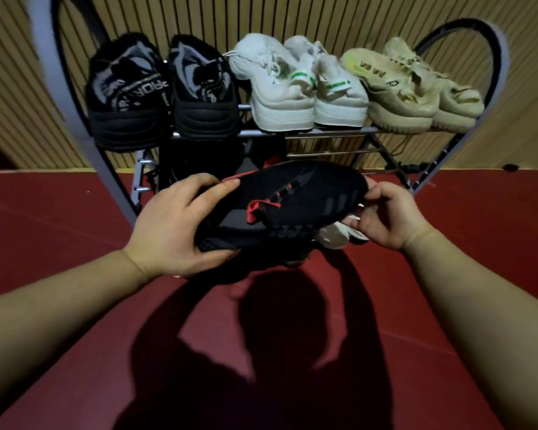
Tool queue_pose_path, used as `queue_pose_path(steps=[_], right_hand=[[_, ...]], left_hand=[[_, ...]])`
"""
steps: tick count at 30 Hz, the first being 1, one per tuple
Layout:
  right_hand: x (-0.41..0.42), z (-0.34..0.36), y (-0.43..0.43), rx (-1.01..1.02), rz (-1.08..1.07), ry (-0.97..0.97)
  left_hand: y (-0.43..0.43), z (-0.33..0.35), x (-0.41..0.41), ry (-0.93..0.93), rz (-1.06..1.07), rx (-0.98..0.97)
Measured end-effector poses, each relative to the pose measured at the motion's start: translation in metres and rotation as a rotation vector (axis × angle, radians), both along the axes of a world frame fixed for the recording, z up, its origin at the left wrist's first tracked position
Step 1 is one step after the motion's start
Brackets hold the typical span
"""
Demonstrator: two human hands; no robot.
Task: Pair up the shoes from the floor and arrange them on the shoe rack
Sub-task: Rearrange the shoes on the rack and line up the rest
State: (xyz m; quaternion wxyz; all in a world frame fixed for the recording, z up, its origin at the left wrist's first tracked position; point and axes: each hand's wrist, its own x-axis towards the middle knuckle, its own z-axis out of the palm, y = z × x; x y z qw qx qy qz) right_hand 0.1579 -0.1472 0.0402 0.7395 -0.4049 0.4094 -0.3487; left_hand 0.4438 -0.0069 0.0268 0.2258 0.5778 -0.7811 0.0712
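Observation:
I hold a black shoe with red trim lying on its side above the red floor, just in front of the shoe rack. My left hand grips its heel end, thumb underneath. My right hand grips the toe end, where a white sole part shows. On the rack's top shelf stand a black-and-grey pair, a white pair with green stripes and a beige pair. A dark shoe with red sits on the lower shelf, mostly hidden behind the held shoe.
The rack has curved grey side frames and stands against a ribbed beige wall. The red floor spreads below my arms, with my shadow across it. A dark cable lies by the wall at the right.

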Motion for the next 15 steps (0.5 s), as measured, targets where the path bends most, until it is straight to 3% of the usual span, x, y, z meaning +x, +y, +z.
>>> queue_pose_path(steps=[2, 5, 11, 15], right_hand=[[0.022, -0.005, -0.003, 0.026, -0.073, -0.037], [0.057, -0.011, 0.0, -0.175, -0.104, 0.207], [0.118, -0.018, 0.015, -0.555, 0.234, 0.678], [0.141, -0.02, 0.014, -0.664, 0.191, 0.763]], left_hand=[[0.014, -0.005, 0.017, 0.009, 0.049, 0.002], [0.039, -0.013, 0.039, 0.061, 0.138, 0.0], [0.081, -0.027, 0.06, 0.211, 0.339, 0.045], [0.087, -0.034, 0.053, 0.382, 0.482, 0.096]])
